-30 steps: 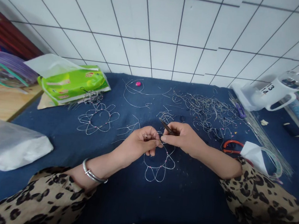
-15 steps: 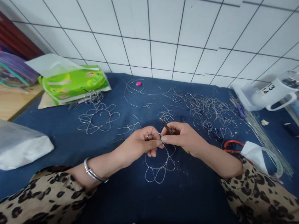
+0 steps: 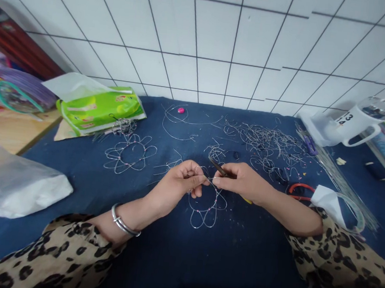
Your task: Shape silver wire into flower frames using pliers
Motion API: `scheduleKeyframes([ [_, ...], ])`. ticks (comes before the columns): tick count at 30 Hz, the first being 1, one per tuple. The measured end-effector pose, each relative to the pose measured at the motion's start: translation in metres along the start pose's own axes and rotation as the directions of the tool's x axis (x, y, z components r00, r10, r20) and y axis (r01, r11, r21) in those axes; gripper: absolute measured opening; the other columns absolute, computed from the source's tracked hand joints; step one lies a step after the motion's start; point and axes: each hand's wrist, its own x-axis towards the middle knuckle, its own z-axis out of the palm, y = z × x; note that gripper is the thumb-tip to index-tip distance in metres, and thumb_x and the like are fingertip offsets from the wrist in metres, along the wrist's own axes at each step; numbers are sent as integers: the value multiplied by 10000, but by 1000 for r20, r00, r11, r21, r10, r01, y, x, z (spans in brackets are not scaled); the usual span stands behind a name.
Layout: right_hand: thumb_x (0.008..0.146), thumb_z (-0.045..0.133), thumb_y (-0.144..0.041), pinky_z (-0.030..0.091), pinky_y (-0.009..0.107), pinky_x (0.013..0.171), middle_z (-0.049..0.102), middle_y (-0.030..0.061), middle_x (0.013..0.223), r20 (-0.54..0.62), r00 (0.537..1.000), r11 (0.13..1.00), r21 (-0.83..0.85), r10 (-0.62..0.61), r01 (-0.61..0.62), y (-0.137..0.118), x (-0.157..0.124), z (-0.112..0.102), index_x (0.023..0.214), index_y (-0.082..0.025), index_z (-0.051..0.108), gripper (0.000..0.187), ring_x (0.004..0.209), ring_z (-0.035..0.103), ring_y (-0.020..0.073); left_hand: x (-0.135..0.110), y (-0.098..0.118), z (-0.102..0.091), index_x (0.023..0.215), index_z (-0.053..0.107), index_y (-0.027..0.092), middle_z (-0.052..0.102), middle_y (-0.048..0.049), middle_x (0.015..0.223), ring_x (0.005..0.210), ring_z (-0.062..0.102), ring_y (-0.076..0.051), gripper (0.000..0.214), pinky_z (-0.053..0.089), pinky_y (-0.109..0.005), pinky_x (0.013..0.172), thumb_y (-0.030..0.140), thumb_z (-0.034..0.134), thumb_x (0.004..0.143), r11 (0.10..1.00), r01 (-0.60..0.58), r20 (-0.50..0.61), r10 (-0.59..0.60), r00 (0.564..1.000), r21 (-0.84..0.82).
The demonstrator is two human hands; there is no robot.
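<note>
A wire flower point(image 3: 209, 209) with looped petals and small pink beads hangs from the pinched fingertips of my left hand point(image 3: 184, 180). My right hand point(image 3: 240, 181) is closed around a pair of pliers point(image 3: 218, 167). Their dark jaws point up and left, and a bit of yellow handle shows below the palm. The right thumb and forefinger are close to the top of the flower; whether they also grip its wire I cannot tell. A second wire flower point(image 3: 131, 154) lies flat on the dark blue cloth point(image 3: 167, 256) to the left.
Tangled wire offcuts point(image 3: 268, 140) lie at the back right, beside a bundle of straight wires point(image 3: 346, 187). A white mug point(image 3: 363, 123) stands farther right. On the left are a green tissue pack point(image 3: 103, 107) and a plastic bag point(image 3: 20, 181). Red-handled scissors point(image 3: 301, 190) rest near my right forearm.
My right hand has drawn slightly right, away from my left fingertips, with the pliers. The wire flower has turned a little in my left hand. The view has shifted slightly.
</note>
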Motion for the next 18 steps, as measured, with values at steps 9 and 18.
scheduleKeyframes([
  [9,722,555,-343,295,233,494,495,-32,579,-181,982,969,-248,-46,0,7,0,16,693,-180,573,167,537,429,84,-1,-4,4,840,506,159,592,13,599,533,520,-78,105,416,-209,535,242,570,836,997,-41,-60,46,997,69],
  [18,683,569,-322,275,235,496,502,-31,575,-219,972,944,-329,-86,10,6,3,21,687,-186,568,135,526,425,84,-1,-4,9,852,494,155,577,17,615,561,553,-92,104,438,-225,553,246,545,850,988,-70,-22,73,997,136],
])
